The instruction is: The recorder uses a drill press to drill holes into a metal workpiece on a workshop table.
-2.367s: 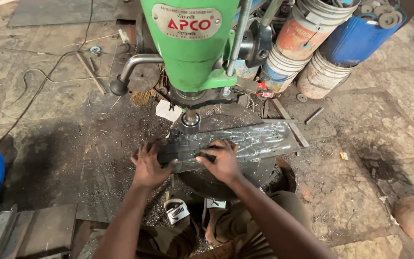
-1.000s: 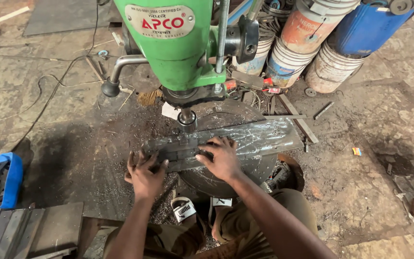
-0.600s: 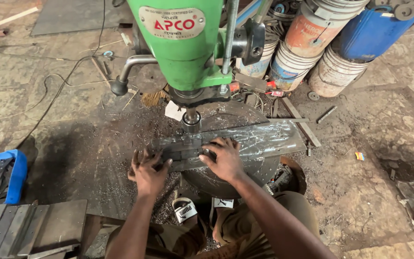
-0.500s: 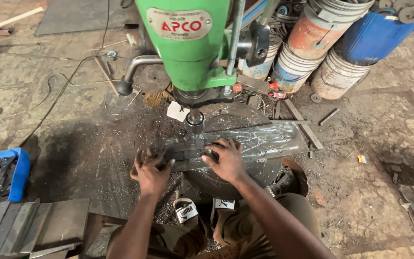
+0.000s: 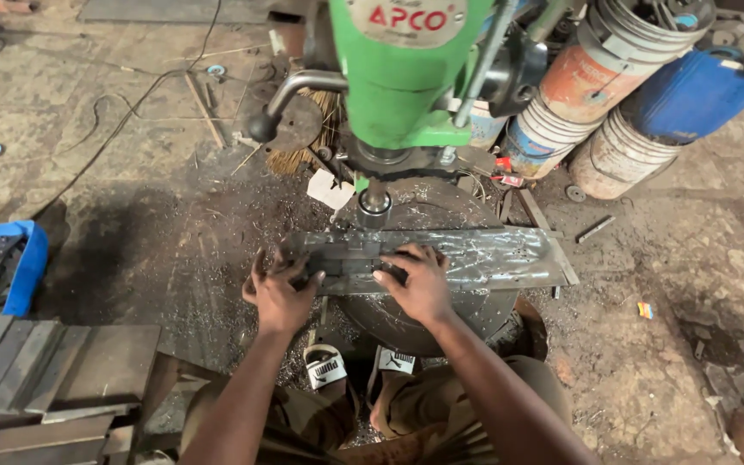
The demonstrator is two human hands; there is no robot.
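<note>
Soft daylight, sharp, wide-angle edge distortion.

A single head-worn camera looks steeply down from above the person, facing forward over both forearms. It sits close: the green drill press (image 5: 411, 69) fills the top centre, cut off by the upper edge. The round work table (image 5: 428, 314) lies mid-frame, the knees at the near edge. Buckets (image 5: 592, 82) stand far right, stacked steel plates (image 5: 45, 379) near left. No second view shares the scene.
</note>
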